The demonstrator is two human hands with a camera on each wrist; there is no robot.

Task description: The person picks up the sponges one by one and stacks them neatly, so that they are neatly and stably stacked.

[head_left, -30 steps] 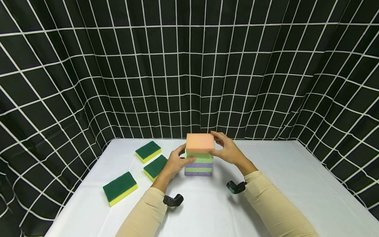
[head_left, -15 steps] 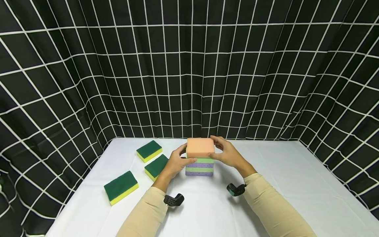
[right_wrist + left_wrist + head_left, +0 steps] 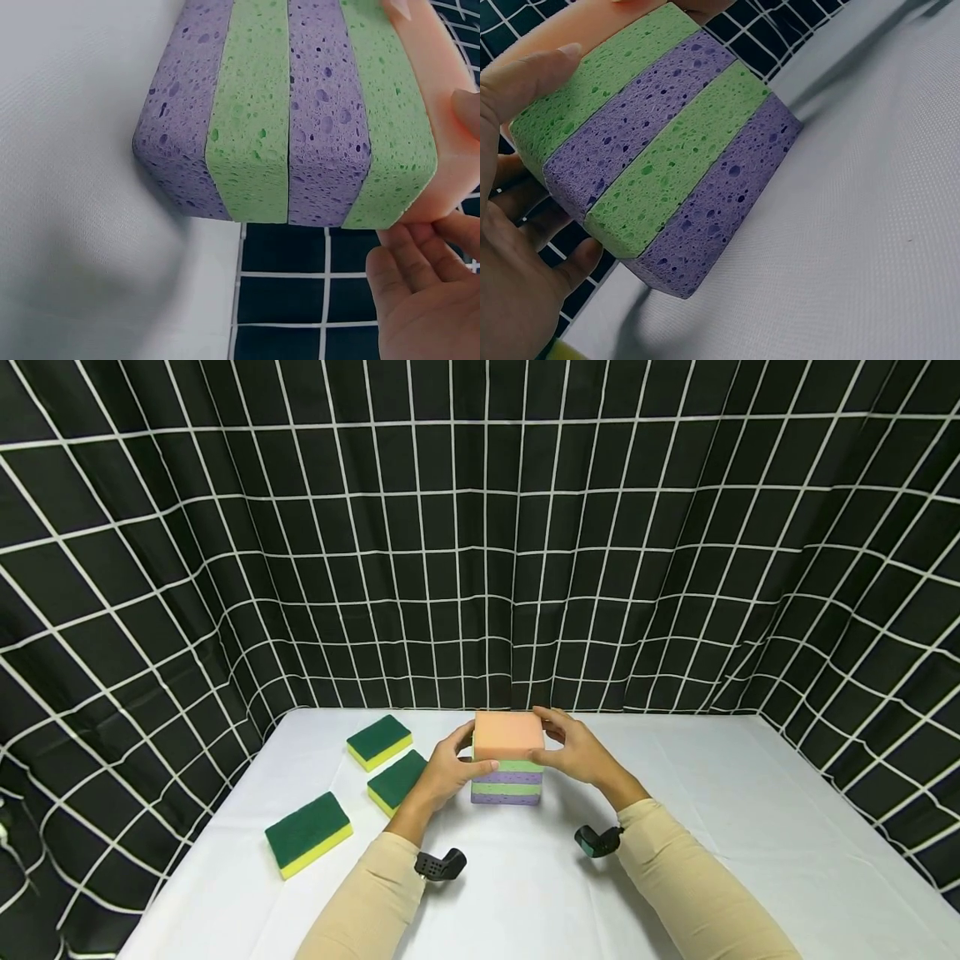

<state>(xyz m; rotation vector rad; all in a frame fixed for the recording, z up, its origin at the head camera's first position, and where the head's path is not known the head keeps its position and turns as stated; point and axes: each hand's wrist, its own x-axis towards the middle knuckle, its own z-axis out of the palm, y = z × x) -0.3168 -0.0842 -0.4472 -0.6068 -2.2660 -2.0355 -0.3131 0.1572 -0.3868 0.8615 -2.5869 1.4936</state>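
Note:
A stack of sponges stands on the white table, with green sponges (image 3: 622, 71) and purple sponges (image 3: 328, 127) alternating. On top lies an orange sponge (image 3: 508, 735), flush on the upper green one. My right hand (image 3: 576, 750) grips the orange sponge from the right, thumb on its front and fingers toward its back. From the left, my left hand (image 3: 450, 772) holds the stack near its top; its thumb presses the front of the upper green sponge and its fingers curve behind the left end. The far sides of the stack are hidden.
Several yellow scouring sponges with green tops lie left of the stack: one at the back (image 3: 378, 742), one behind my left forearm (image 3: 396, 781), one nearer the front (image 3: 308, 833). A black curtain (image 3: 495, 568) with white grid lines borders the table (image 3: 675, 852).
The orange sponge has come down onto the upper green sponge, and my right hand has lowered with it. My left hand has stayed nearly in place at the stack.

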